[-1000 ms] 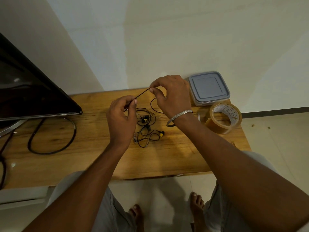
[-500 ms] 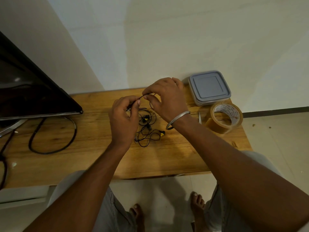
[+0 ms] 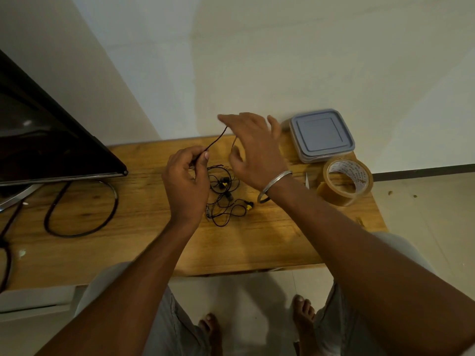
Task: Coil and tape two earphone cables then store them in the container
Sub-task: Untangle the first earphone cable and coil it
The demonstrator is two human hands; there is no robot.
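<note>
A thin black earphone cable point(image 3: 216, 141) is stretched in the air between my hands. My left hand point(image 3: 185, 181) pinches its lower end between thumb and fingers. The strand rises to my right hand point(image 3: 254, 150), whose fingers are spread and blurred, and it loops over them and drops back down. The rest of the black earphones with yellow tips point(image 3: 226, 199) lies tangled on the wooden table point(image 3: 257, 245) below my hands. A grey lidded container point(image 3: 321, 134) sits closed at the back right. A roll of brown tape point(image 3: 344, 181) stands in front of it.
A dark screen point(image 3: 46, 140) fills the table's left end, with a thick black cord point(image 3: 77, 227) looping in front of it. A small pale blade-like item point(image 3: 307, 179) lies left of the tape. The wall runs right behind the table. My knees and feet are below its front edge.
My right hand has lifted up and back from my left hand and spread its fingers, drawing a loop of cable out. My left hand keeps its pinch in nearly the same place.
</note>
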